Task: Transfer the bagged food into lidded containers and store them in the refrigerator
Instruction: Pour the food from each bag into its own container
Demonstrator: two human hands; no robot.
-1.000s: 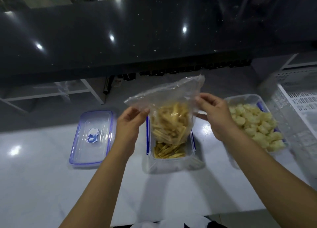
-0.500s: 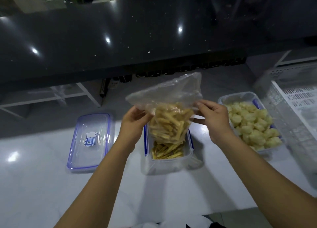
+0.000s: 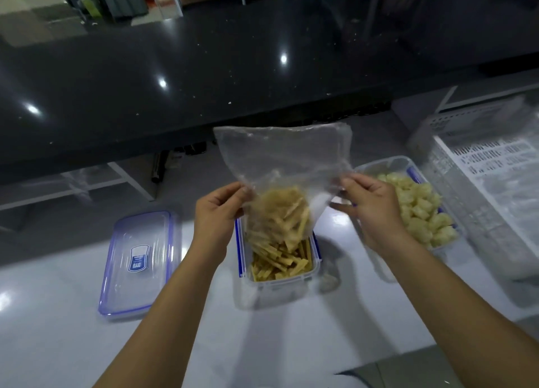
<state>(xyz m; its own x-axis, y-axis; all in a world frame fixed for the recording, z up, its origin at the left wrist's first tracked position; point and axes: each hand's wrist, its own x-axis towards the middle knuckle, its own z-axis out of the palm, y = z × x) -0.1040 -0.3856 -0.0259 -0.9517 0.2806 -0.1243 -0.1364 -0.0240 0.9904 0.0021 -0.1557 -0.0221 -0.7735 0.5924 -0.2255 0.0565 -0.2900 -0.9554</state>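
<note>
Two hands: left hand [image 3: 215,212], right hand [image 3: 370,206] pinch the bag [image 3: 280,160] between them
Bag: just above container [image 3: 277,288]
Blurred: sticks [image 3: 277,215] inside

We note thin clear plastic bag [image 3: 280,154], rigid transparent plastic container [image 3: 271,292], glossy white countertop [image 3: 58,344], polished black speckled ledge [image 3: 204,66].

Clear bag [image 3: 280,154] tipped over open container [image 3: 274,292] w/ yellow sticks [image 3: 280,263]

A white tabletop [image 3: 58,344] lies below a glossy black counter [image 3: 204,66]. A white slotted basket [image 3: 495,165] stands at its right edge.
</note>
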